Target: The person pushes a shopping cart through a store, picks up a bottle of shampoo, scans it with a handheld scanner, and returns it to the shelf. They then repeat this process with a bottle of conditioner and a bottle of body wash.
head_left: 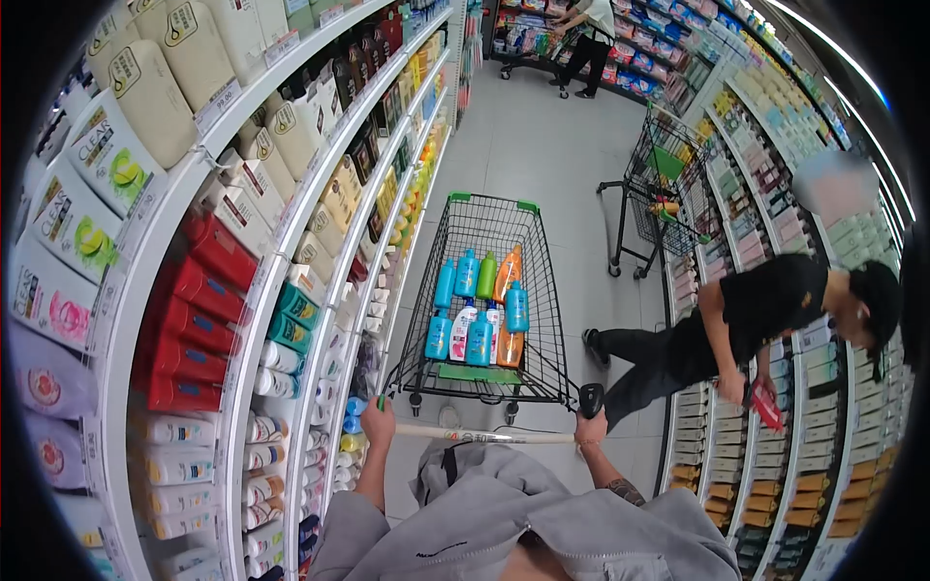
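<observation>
A wire shopping cart (557, 334) with green corner pieces stands in front of me. Inside it are several blue bottles (480, 339), a green bottle (486, 275), orange bottles (507, 271) and white-and-pink bottles (462, 331). My left hand (378, 422) is closed round the left end of the pale cart handle (484, 436), beside the left shelf. At the handle's right end my right hand (590, 427) is closed too, just below a black device (590, 399) on the cart's corner.
Shelves (266, 232) of bottles and boxes line the left; more shelves (697, 320) line the right. A person in black (765, 300) stands at the right holding a red package (765, 402). Another cart (664, 184) is ahead right. A further person (589, 44) stands by a cart at the far end.
</observation>
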The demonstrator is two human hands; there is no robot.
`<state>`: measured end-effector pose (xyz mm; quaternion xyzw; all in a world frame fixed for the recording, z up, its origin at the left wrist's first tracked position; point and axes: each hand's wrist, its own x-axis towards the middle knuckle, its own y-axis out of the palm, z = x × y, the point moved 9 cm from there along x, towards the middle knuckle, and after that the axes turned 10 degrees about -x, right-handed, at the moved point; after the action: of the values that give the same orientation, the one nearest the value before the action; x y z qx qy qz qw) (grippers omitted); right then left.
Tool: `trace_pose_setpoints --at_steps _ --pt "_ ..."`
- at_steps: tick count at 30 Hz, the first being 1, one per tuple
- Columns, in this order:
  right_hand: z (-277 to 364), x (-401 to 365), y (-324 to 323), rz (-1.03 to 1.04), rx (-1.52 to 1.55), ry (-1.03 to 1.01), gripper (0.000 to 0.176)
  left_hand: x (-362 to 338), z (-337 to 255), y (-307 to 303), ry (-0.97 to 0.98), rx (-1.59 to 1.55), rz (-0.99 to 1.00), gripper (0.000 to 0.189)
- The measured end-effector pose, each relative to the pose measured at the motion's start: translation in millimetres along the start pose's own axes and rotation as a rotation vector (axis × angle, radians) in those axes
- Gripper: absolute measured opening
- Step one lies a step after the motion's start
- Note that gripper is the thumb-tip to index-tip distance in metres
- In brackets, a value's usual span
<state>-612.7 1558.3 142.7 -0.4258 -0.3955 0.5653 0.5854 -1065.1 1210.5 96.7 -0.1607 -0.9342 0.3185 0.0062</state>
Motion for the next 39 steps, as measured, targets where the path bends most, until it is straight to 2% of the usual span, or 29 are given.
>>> trace_pose_setpoints --at_steps 4,6,12,16,18,20,22,23,26,27,28,30,32,33,38,39 --pt "24.4 35.5 6.1 -0.026 -0.067 0.043 0.040 45.7 -8.2 24.7 -0.020 -0.002 0.010 0.026" --pt "32.7 57.7 16.1 -0.012 -0.061 0.024 0.043 56.4 -29.5 34.8 0.037 0.013 0.025 0.027" --pt "53.4 108.5 23.8 -0.071 0.106 -0.062 0.048 98.7 -73.8 54.9 0.005 0.047 0.033 0.028" --pt "58.3 134.8 42.2 -0.024 0.154 0.020 0.047 127.8 -81.4 79.8 -0.015 0.083 0.067 0.031" --pt "77.4 146.3 32.3 -0.119 0.262 0.090 0.047 142.4 -88.1 90.3 -0.022 0.100 0.068 0.031" --pt "94.9 157.4 24.0 -0.112 0.322 0.120 0.043 154.5 -90.7 102.7 -0.013 0.127 0.083 0.031" --pt "99.2 179.4 30.2 -0.050 0.417 0.119 0.039 167.0 -82.1 116.8 -0.100 -0.023 0.022 0.030" --pt "98.8 189.6 33.8 -0.059 0.405 0.147 0.035 168.5 -109.3 115.6 -0.087 0.009 0.030 0.028" --pt "124.3 218.7 24.1 -0.031 0.484 0.109 0.040 190.0 -97.9 141.6 -0.130 -0.071 0.042 0.027" --pt "130.4 225.7 21.2 -0.029 0.483 0.140 0.039 194.1 -123.0 141.0 -0.033 0.054 0.051 0.026" --pt "135.3 235.6 23.2 0.056 0.453 0.169 0.038 189.5 -173.6 138.8 -0.067 0.024 0.105 0.024" --pt "135.3 261.2 34.8 0.047 0.432 0.199 0.036 206.2 -158.9 161.6 -0.152 -0.201 0.148 0.021" --pt "158.0 275.1 17.5 -0.126 0.264 0.041 0.040 216.0 -167.9 173.2 -0.163 -0.220 0.159 0.020" --pt "166.8 281.6 14.9 -0.116 0.262 0.029 0.041 218.6 -175.5 174.5 -0.182 -0.254 0.141 0.019" --pt "179.7 338.6 34.4 -0.015 0.350 0.008 0.041 248.9 -208.9 194.1 -0.062 0.026 0.075 0.028" --pt "183.1 349.7 39.7 0.020 0.363 0.019 0.041 253.8 -217.8 199.8 -0.094 -0.020 0.091 0.027"
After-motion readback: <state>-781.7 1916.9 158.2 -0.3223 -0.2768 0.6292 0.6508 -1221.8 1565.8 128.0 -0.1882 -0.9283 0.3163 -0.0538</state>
